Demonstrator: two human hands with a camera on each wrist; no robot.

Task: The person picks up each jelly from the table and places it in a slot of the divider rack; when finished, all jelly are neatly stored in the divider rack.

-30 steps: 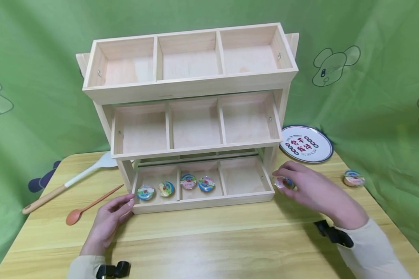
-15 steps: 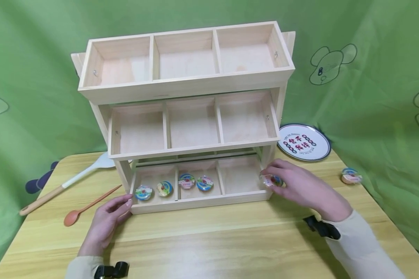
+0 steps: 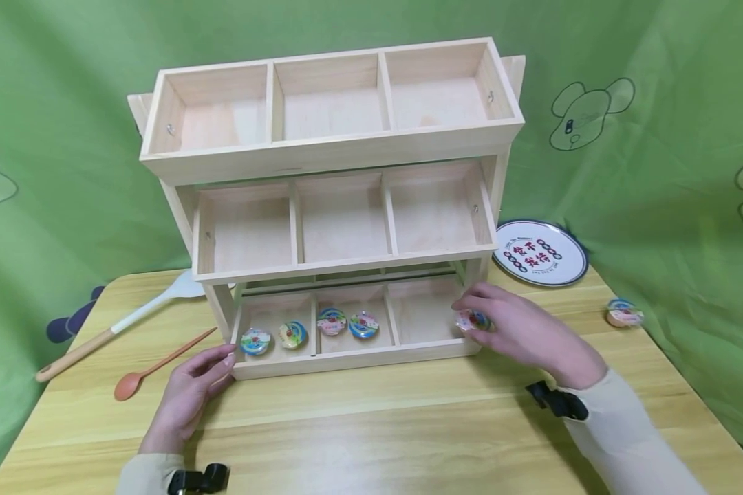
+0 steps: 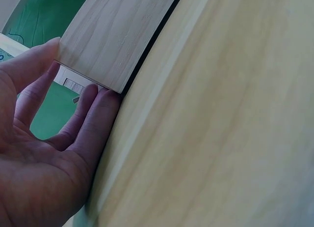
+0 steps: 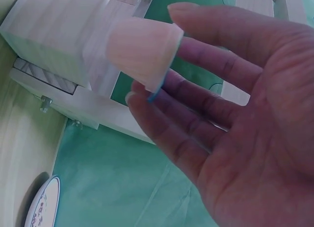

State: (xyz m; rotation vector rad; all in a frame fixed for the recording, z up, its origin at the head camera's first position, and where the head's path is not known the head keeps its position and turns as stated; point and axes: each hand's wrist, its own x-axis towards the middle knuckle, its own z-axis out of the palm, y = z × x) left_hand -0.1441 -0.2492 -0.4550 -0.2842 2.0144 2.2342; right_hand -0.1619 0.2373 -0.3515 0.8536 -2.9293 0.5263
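Note:
At the right compartment of the bottom tray [image 3: 356, 359] of a three-tier wooden shelf, my right hand [image 3: 520, 330] pinches a jelly cup [image 3: 468, 320] by its rim. Seen from the right wrist, the cup's pale pink body [image 5: 140, 50] is tilted, its blue-edged lid toward my palm. My left hand [image 3: 188, 392] rests its fingertips against the tray's left end; the left wrist view has the thumb at the upper corner and fingers lower on the end. Two jelly cups sit in the tray's left compartment, including a yellowish one [image 3: 293, 335], and two in the middle, including a blue-rimmed one [image 3: 364, 325].
The middle tier [image 3: 347, 263] and top tier [image 3: 334, 155] rise above the bottom tray. Another jelly cup [image 3: 624, 313] stands at the table's right. A round plate [image 3: 540, 253] lies behind it. An orange spoon [image 3: 128, 386] and a white spatula [image 3: 142, 309] lie at left.
My right hand has moved left with the jelly cup, from beside the tray's right end to over its right compartment. The left hand stays at the tray's left end.

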